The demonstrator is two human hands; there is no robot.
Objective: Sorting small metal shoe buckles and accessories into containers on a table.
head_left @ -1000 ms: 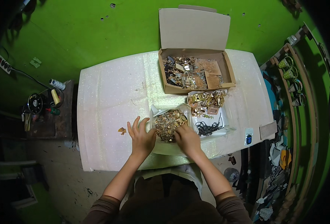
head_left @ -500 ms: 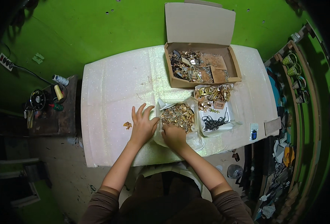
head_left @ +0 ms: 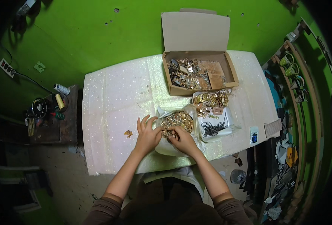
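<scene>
A white, paper-lined container [head_left: 168, 149] near the front of the table holds a heap of small gold and silver metal pieces [head_left: 178, 120]. My left hand [head_left: 148, 135] rests at its left rim, fingers spread, thumb reaching in over the pieces. From the right, my right hand [head_left: 184, 141] dips into the heap, with its thumb and fingertips brought together low among the pieces. Anything between those fingertips is too small to make out. To the right sits a second white container [head_left: 226, 132] with gold buckle-like fittings [head_left: 212, 100] and a dark chain [head_left: 213, 129].
An open cardboard box [head_left: 199, 92] of mixed metal fittings stands at the back against a green wall [head_left: 98, 33]. A brown scrap [head_left: 128, 133] lies on the shiny white tablecloth [head_left: 113, 101]. At the right edge are a small packet [head_left: 253, 135] and a card [head_left: 273, 127].
My right hand has shifted slightly, from a closed fist to fingertips pinched together in the heap. My left thumb has come closer to it. The whole view has tilted a little.
</scene>
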